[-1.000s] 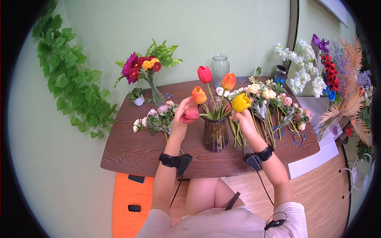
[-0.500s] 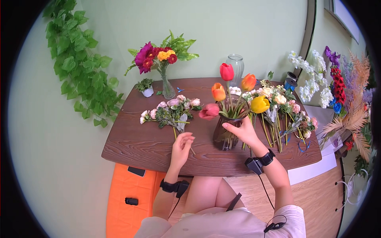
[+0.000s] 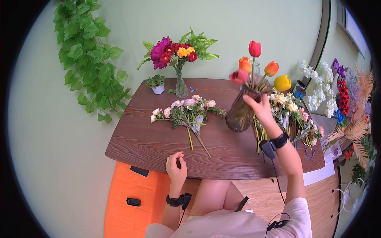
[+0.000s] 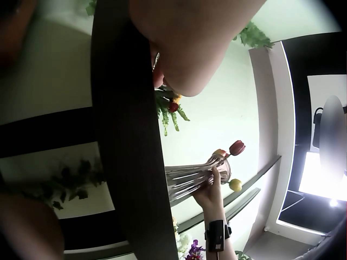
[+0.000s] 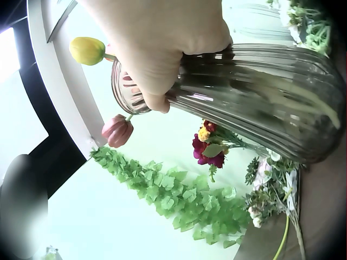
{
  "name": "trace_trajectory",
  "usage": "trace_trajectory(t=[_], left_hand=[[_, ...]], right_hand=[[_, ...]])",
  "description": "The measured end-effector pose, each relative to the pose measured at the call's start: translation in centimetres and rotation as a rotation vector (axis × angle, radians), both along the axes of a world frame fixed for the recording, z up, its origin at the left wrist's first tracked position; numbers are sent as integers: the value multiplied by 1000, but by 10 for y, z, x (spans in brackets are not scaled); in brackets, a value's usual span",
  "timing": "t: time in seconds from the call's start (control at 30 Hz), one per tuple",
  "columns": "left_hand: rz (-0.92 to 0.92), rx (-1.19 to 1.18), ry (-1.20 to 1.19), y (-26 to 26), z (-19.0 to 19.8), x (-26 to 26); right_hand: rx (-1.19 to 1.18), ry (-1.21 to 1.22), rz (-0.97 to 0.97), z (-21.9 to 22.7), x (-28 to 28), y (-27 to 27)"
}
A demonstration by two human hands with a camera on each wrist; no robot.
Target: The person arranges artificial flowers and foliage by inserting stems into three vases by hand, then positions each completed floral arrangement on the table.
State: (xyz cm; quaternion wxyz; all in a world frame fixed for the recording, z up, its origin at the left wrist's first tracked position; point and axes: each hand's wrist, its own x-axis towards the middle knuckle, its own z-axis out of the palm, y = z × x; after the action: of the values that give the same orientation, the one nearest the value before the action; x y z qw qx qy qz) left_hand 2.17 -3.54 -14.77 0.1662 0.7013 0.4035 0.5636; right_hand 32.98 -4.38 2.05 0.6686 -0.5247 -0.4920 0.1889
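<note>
My right hand [image 3: 257, 104] grips the neck of a dark ribbed glass vase [image 3: 239, 117] and holds it tilted above the table's right half. Several tulips stand in it: red [image 3: 254, 48], orange [image 3: 245, 63], yellow [image 3: 282, 82] and pink [image 3: 238, 76]. The right wrist view shows my fingers [image 5: 157, 59] wrapped round the vase [image 5: 255, 97] just below its rim, with the yellow tulip [image 5: 87, 50] and pink tulip [image 5: 116, 130] beyond. My left hand [image 3: 176, 168] rests at the front edge of the brown table [image 3: 139, 142], fingers loosely curled and holding nothing.
A loose bunch of small pink and cream flowers [image 3: 186, 113] lies mid-table. A clear vase with a magenta, yellow and red bouquet [image 3: 177, 53] and a small potted plant [image 3: 157, 84] stand at the back. More cut flowers [image 3: 295, 115] lie at the right. Ivy [image 3: 91, 59] hangs on the wall.
My left hand let go of the pink tulip and drew back to the table's front edge. My right hand left the yellow tulip, took the vase and lifted it toward the far right.
</note>
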Motion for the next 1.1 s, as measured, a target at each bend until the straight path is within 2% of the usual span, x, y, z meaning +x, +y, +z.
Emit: trace_trajectory(t=[0.13,0.3,0.47,0.57,0.7,1.1], left_hand=[[95,40,84,0,3,3],[141,85,157,3,1,1],[177,105,184,6,-2,-1],[185,106,189,7,-1,0],[172,92,194,8,-1,1],[160,66,229,8,1,1]], right_hand=[[21,-25,-50,12,22,52],[11,-87,-40,3,47,119],[78,-58,-83,-30,69,181],[78,13,-136,-39,74,201],[80,-9,-172,-50,81,225],[74,-82,-151,-61,94,259]])
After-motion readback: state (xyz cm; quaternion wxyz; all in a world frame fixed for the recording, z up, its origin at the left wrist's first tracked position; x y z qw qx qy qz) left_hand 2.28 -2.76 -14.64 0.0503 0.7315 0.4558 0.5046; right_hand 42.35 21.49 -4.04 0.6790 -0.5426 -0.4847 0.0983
